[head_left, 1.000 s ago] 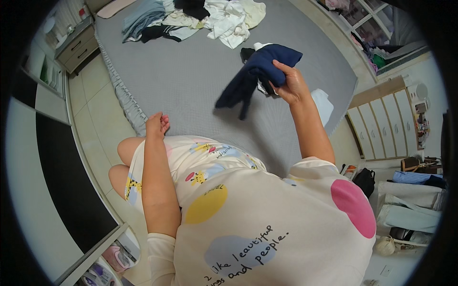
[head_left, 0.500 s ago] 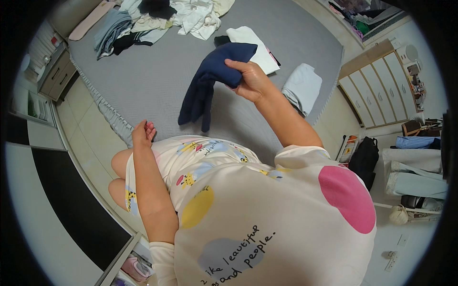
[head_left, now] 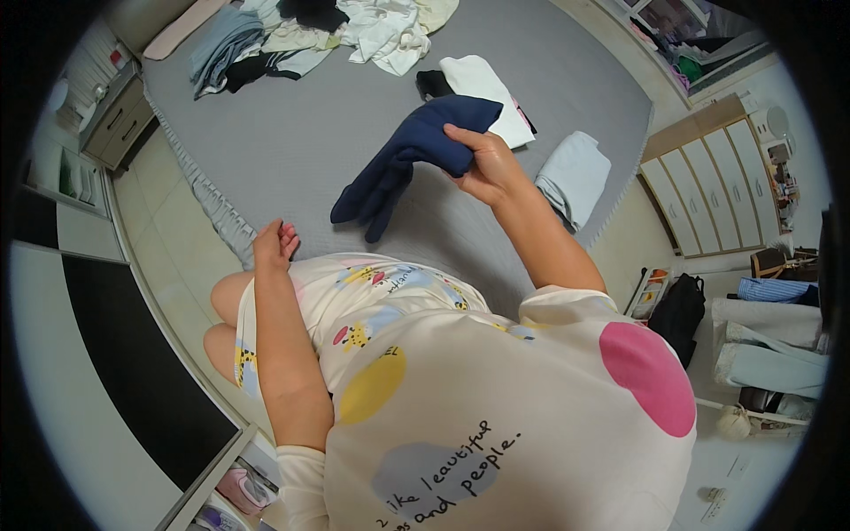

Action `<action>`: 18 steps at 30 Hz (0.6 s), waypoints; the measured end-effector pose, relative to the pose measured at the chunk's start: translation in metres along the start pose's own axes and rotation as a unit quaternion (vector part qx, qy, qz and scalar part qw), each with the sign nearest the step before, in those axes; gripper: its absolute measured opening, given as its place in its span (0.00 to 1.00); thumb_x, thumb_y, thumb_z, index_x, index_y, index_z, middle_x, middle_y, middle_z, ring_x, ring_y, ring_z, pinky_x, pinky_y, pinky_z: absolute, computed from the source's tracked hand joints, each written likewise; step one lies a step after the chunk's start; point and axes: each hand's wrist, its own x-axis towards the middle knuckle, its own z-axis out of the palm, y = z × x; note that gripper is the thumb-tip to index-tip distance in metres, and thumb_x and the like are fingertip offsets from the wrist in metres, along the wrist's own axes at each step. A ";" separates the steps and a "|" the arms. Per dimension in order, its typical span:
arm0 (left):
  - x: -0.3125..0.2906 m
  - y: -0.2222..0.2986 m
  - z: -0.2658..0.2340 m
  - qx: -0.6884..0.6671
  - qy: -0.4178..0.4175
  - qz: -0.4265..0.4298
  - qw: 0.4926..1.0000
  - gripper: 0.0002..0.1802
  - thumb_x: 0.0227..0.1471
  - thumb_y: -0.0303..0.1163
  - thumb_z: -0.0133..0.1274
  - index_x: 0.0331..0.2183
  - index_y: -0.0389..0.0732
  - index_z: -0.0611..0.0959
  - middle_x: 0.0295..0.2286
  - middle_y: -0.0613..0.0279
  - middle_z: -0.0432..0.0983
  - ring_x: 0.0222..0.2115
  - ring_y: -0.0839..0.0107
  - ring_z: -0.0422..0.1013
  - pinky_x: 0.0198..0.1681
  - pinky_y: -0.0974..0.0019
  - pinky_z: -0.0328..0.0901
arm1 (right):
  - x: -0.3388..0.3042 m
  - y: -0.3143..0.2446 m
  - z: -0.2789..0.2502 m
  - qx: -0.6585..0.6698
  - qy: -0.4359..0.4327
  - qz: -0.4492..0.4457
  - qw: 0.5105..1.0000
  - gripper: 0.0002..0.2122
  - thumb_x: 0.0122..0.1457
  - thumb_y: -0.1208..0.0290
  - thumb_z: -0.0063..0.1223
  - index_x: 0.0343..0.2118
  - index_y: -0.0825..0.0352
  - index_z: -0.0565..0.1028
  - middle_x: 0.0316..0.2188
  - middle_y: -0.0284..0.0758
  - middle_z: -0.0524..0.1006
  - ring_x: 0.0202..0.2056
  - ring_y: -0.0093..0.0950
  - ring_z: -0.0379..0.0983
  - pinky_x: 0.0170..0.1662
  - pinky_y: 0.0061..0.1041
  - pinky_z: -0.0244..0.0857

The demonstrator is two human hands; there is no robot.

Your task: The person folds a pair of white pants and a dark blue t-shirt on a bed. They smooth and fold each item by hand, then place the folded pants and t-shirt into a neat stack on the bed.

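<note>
My right hand [head_left: 490, 166] grips a folded navy blue garment [head_left: 416, 133], thumb on top and the other fingers beneath it. The garment is held up above the grey bed [head_left: 292, 159], and two limp ends hang toward the left; its exact kind is hard to tell. My left hand [head_left: 277, 242] is held near the bed's front edge, above my lap, empty, with its fingers loosely curled. Just beyond the navy garment lie a folded white cloth [head_left: 482, 84] and a black one [head_left: 433, 84]. To the right of my right hand rests a folded pale blue garment [head_left: 575, 173].
A loose heap of clothes, including a white garment [head_left: 381, 35] and blue-grey jeans [head_left: 221, 53], covers the far left of the bed. A drawer chest [head_left: 708, 181] stands beyond the bed's right side, a bedside cabinet [head_left: 115, 124] at the left. A black bag [head_left: 677, 310] hangs at the right.
My right hand still holds the navy garment; its hanging ends have swung up and to the left. The view has shifted slightly. My left hand stays near the bed edge.
</note>
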 end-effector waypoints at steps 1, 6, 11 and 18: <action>-0.001 0.000 -0.001 -0.001 0.000 0.001 1.000 0.07 0.52 0.31 0.48 0.34 0.40 0.73 0.24 0.62 0.74 0.22 0.74 0.70 0.26 0.67 0.70 | -0.002 -0.002 0.000 -0.003 0.007 -0.004 1.000 0.10 0.54 0.82 0.48 0.39 0.74 0.69 0.36 0.42 0.74 0.38 0.33 0.75 0.43 0.31 0.72; -0.003 0.000 0.002 -0.004 0.011 0.005 1.000 0.07 0.52 0.31 0.48 0.34 0.41 0.73 0.25 0.63 0.73 0.22 0.74 0.70 0.26 0.68 0.70 | -0.007 -0.016 0.001 -0.005 0.033 -0.019 0.999 0.11 0.54 0.81 0.46 0.41 0.74 0.69 0.39 0.43 0.74 0.39 0.34 0.74 0.45 0.30 0.71; -0.002 0.001 0.004 -0.002 0.006 -0.001 1.000 0.06 0.52 0.32 0.48 0.34 0.42 0.73 0.25 0.63 0.73 0.22 0.74 0.70 0.27 0.67 0.70 | 0.037 -0.043 -0.010 -0.041 0.015 -0.043 0.998 0.11 0.56 0.78 0.45 0.43 0.70 0.67 0.40 0.40 0.73 0.40 0.34 0.73 0.42 0.35 0.69; -0.001 -0.001 0.010 -0.003 0.000 -0.009 1.000 0.05 0.52 0.32 0.48 0.33 0.43 0.73 0.24 0.64 0.73 0.22 0.75 0.70 0.27 0.67 0.70 | 0.124 -0.151 -0.029 -0.014 -0.007 -0.209 0.978 0.09 0.56 0.77 0.45 0.40 0.71 0.67 0.39 0.41 0.73 0.41 0.35 0.71 0.45 0.39 0.67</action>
